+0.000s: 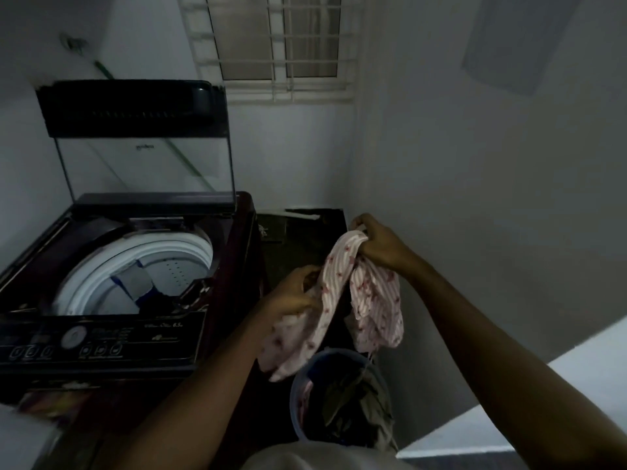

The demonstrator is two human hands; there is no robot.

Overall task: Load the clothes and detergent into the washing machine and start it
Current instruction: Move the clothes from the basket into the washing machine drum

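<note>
Bucket (294,401): on the floor just right of the washing machine (101,337), nearest the camera.
Clothes in bucket (353,401): a dark, crumpled heap (colours hard to make out in the dim light).
Left hand (295,293): right of the washing machine, above the bucket, fingers curled round a lower fold of the garment (373,300).
Garment: pink-and-white striped cloth with small prints, in the air right of the washing machine, its loose ends hanging to the bucket's rim.
Right hand (380,244): farther right of the washing machine and higher, clenched on the garment's bunched top.
Drum (112,269): open in the washing machine's top, white-rimmed, with a blue and grey cloth (139,283) inside.
Lid (135,147): raised upright at the washing machine's back edge.
Window (278,45): barred, behind and right of the washing machine.
</note>
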